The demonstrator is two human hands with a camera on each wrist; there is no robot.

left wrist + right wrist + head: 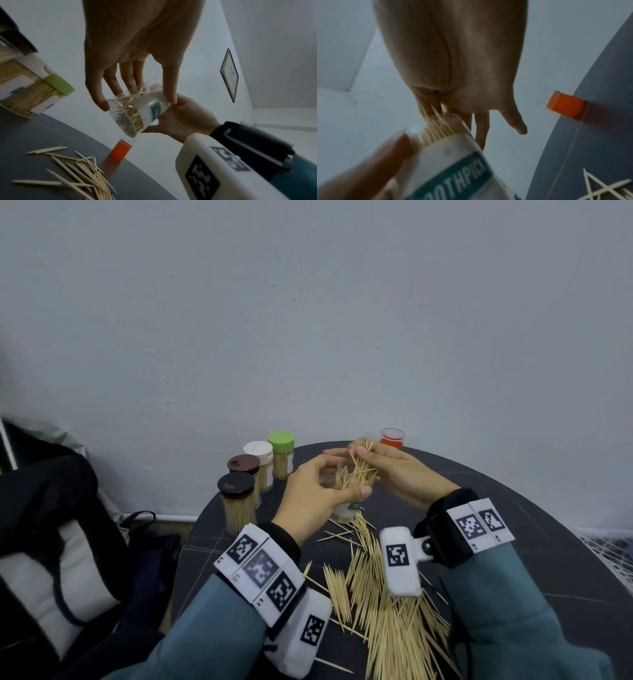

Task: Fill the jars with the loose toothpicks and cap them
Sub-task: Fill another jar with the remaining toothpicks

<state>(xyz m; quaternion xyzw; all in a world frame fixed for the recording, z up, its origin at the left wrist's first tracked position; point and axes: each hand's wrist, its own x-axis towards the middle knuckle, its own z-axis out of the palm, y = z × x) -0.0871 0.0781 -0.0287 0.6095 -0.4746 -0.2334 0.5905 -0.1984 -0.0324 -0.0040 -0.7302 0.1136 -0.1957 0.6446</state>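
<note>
Our left hand grips the open jar, tilted toward our right hand, which pinches a toothpick bundle at its mouth so sticks slide in; orange cap waits beyond the right hand

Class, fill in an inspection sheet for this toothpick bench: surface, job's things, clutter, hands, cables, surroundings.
Surface: dark round table, strewn with loose toothpicks.
Job's things: open jar partly filled and tilted; four capped jars at the back left; orange cap lying apart near the far edge.
Clutter: nothing seen.
Hands: left hand holds the open jar; right hand feeds a bunch of toothpicks into its mouth.
Cables: nothing seen.
Surroundings: grey wall; dark bag left of the table; framed picture.
</note>
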